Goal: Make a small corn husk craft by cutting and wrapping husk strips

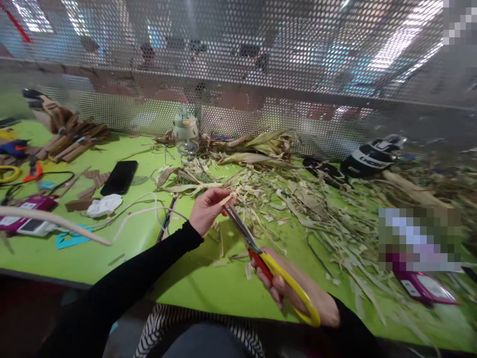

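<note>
So the left hand (203, 214) had a pale, dried husk strip (225, 200) pinched between thumb and fingers, just in front of a messy heap of dry leaf scraps (261, 191). The right hand (295, 271) was gripping red-and-yellow scissors (244, 231) by the handles, blades angled up and across toward those left fingertips. Couldn't tell if the blades actually touched the strip, or quite how far apart they stood. The pinch was probably that small so the bit of husk stayed steady with its end sticking out where the blades could reach. Holding the scissors from the near right likely kept the two forearms out of each other's way too.

Room-wise, green surface (212, 283) showed under the scissors and between the wrists, so there was some space to swing the handles. The near edge was close below the right hand, though, so dropping that elbow looked a bit tight. Loose strips spread well off to the right and could've snagged a sleeve. Left of the left hand there was a thin dark rod (166, 219) right by the wrist, then white cable (138, 213) loops, a crumpled tissue (104, 205) and a phone (119, 177). Beyond the heap, a green-topped bottle (185, 130) stood against the perforated metal screen (223, 74).
</note>
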### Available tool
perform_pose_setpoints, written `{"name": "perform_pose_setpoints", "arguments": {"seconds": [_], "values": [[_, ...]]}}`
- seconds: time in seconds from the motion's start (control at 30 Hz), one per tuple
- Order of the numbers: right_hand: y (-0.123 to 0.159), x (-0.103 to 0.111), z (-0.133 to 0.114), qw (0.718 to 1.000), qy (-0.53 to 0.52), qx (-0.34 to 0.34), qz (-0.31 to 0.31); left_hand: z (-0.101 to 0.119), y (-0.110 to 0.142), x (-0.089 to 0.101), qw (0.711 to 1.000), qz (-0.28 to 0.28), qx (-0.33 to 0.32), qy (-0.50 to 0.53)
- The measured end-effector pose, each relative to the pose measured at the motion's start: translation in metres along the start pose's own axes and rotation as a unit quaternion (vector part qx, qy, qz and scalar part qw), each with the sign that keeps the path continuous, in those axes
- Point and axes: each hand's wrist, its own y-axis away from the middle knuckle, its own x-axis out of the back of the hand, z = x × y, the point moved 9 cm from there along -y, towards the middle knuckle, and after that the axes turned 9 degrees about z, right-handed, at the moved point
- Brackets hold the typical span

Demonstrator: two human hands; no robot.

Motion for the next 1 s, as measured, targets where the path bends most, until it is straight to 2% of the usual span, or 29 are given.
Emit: {"name": "perform_pose_setpoints", "arguments": {"seconds": [0.2,0.37,0.6,0.8,0.9,0.97,1.0], "values": [[-0.006,-0.004,0.002,1.000,-0.013,-0.010,-0.015,-0.004,0.001,-0.002,0.999,-0.024,-0.017,-0.023],[-0.009,-0.008,0.003,0.999,-0.023,-0.019,-0.030,-0.001,0.002,0.000,0.999,-0.010,-0.026,-0.041],[-0.008,-0.004,0.023,0.993,-0.043,-0.112,-0.001,0.000,0.003,0.000,0.999,-0.003,-0.020,-0.047],[-0.009,-0.002,0.018,0.995,-0.007,-0.100,0.018,-0.005,0.004,-0.002,0.999,-0.016,0.004,-0.045],[-0.009,0.017,0.015,0.993,0.053,-0.082,0.073,-0.015,0.003,-0.002,0.998,-0.036,0.055,-0.020],[-0.010,0.049,0.011,0.976,0.132,-0.045,0.167,-0.023,0.003,-0.002,0.994,-0.046,0.100,0.002],[-0.009,0.069,0.008,0.956,0.188,-0.022,0.224,-0.026,0.002,-0.001,0.992,-0.046,0.120,0.012]]}}
